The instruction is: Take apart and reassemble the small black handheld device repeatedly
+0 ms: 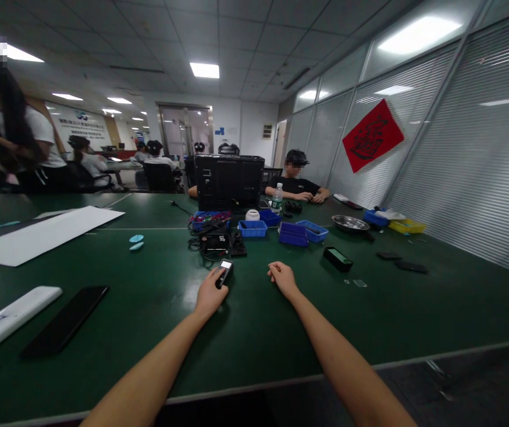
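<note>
My left hand (pixel 210 294) is wrapped round a small black handheld device with a lit screen (pixel 225 268), holding it just above or on the green table; its exact kind does not show. To the right, apart from it, my right hand (pixel 283 279) rests with its fingers curled in; what they hold, if anything, is hidden. Just beyond the device lie a black box-shaped unit with cables (pixel 213 241) and a black stand-like part (pixel 237 244). An open black box with a green inside (pixel 338 259) sits to the right of my right hand.
Blue trays (pixel 253 229), a baseball (pixel 252 215), a water bottle (pixel 277 198) and a black computer case (pixel 230 181) stand farther back. A metal bowl (pixel 350 223) is at right. White board (pixel 50 232), white and black slabs (pixel 65 320) lie left. A co-worker (pixel 296 178) sits opposite.
</note>
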Motion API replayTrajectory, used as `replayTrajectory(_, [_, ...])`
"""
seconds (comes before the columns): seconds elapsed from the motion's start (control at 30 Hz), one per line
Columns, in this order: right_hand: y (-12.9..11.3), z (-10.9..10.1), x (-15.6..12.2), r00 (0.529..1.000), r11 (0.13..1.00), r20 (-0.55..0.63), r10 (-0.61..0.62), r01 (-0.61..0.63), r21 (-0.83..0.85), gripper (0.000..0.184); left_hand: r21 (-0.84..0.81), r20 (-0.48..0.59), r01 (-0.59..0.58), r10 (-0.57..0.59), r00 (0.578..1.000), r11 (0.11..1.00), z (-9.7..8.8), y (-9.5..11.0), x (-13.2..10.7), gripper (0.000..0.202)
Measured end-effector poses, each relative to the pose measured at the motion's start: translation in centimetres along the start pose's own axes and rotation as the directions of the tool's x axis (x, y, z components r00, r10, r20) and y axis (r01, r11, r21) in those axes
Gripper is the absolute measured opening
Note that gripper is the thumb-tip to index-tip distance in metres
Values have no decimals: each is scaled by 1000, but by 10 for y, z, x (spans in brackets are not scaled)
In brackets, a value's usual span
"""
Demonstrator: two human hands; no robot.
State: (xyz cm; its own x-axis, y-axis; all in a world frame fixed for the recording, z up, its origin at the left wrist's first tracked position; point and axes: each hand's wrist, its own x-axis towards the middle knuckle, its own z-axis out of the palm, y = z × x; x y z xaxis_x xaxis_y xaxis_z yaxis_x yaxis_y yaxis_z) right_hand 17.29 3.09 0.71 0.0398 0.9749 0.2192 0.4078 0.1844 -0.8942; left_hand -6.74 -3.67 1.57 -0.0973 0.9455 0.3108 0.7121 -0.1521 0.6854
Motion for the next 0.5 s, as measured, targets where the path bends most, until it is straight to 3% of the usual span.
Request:
replayTrajectory(0.3, [3, 0, 2, 999, 999, 36, 8, -6, -44, 19, 142, -178, 229, -203, 963, 963, -77, -62, 9, 49])
replayTrajectory(0.5, [3, -1, 2, 998, 998, 66, 8, -3, -70, 19, 150, -324, 384, -322, 890, 911, -120, -95, 15, 49])
